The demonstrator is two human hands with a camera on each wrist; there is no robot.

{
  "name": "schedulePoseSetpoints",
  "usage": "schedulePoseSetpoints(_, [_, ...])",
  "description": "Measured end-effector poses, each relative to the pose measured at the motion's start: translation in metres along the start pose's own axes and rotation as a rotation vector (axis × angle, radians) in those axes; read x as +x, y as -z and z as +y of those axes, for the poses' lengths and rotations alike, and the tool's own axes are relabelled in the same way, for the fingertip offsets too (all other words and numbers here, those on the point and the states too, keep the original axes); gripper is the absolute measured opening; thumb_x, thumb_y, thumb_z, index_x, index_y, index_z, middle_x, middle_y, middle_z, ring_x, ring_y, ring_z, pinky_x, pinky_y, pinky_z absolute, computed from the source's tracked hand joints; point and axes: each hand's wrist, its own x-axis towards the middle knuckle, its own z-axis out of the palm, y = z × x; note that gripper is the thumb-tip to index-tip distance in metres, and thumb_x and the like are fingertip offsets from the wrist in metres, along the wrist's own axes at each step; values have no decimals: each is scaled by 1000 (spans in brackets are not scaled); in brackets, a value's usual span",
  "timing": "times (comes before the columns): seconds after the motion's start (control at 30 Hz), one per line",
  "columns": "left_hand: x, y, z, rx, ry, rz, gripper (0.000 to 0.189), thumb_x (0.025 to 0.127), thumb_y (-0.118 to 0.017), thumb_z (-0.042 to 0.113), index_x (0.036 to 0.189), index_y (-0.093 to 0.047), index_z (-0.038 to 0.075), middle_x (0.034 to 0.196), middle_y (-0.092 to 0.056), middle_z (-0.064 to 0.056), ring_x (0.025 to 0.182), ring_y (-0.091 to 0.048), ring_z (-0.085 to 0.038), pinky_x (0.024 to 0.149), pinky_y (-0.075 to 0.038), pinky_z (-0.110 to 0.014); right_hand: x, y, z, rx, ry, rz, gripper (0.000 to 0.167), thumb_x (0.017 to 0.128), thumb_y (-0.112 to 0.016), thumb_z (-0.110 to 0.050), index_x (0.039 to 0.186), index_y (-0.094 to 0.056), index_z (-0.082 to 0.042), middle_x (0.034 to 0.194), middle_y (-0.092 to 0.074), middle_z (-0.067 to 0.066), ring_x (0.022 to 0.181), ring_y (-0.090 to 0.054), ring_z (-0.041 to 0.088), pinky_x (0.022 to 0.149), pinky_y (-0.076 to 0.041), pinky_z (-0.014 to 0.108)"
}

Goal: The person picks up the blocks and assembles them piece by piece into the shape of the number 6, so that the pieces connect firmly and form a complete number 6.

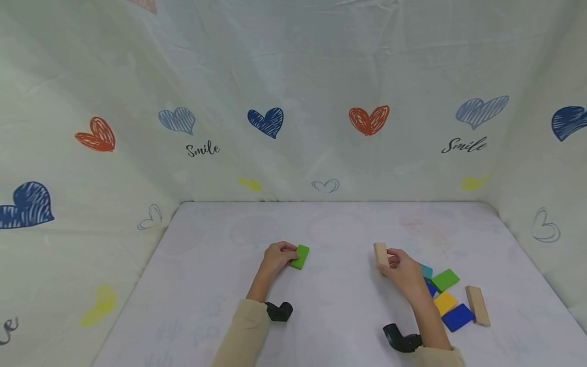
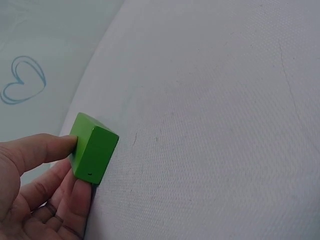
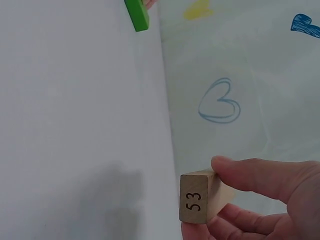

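My left hand (image 1: 277,257) pinches a green block (image 1: 300,257) left of the table's middle. In the left wrist view the thumb presses one side of the green block (image 2: 95,150), with fingers beneath it. My right hand (image 1: 403,272) grips a plain wooden block (image 1: 380,257) between thumb and fingers. The right wrist view shows the number 53 on the end of this wooden block (image 3: 194,199). Just right of the right hand lies a group of blocks: teal (image 1: 426,271), green (image 1: 445,280), yellow (image 1: 445,303), blue (image 1: 458,317) and another wooden one (image 1: 478,306).
The white table (image 1: 229,326) meets a pale cloth wall (image 1: 312,153) printed with hearts at its back and sides. Another blue block (image 1: 431,288) is partly hidden behind the right wrist. Black wrist devices (image 1: 278,311) sit on both forearms.
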Motion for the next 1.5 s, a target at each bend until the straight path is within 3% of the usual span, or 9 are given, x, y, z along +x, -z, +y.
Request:
schedulePoseSetpoints(0.6, [-2,2,1,-9,-3,-9,24,76,-71,14,96,-67,2,81,-63,-5,70,-54,-11,59,-46,-20,39,-28,-22,115,31,-36,70,82,-65,-19,137,-29,5,103,-53,25,88,-54,30,66,-46,31])
schedulePoseSetpoints(1.0, [-2,2,2,1,-1,-4,24,77,-72,14,97,-68,3,80,-63,-5,68,-53,-10,59,-46,-19,65,-53,-32,179,33,-36,67,82,-65,-18,136,-31,4,100,-52,21,86,-53,28,66,-45,27])
schedulePoseSetpoints(1.5, [0,1,2,-7,23,-7,24,76,-72,15,97,-67,3,80,-63,-4,68,-53,-10,59,-45,-19,84,-94,-47,363,-17,-42,69,80,-67,-15,134,-28,3,96,-55,18,79,-55,20,60,-46,19])
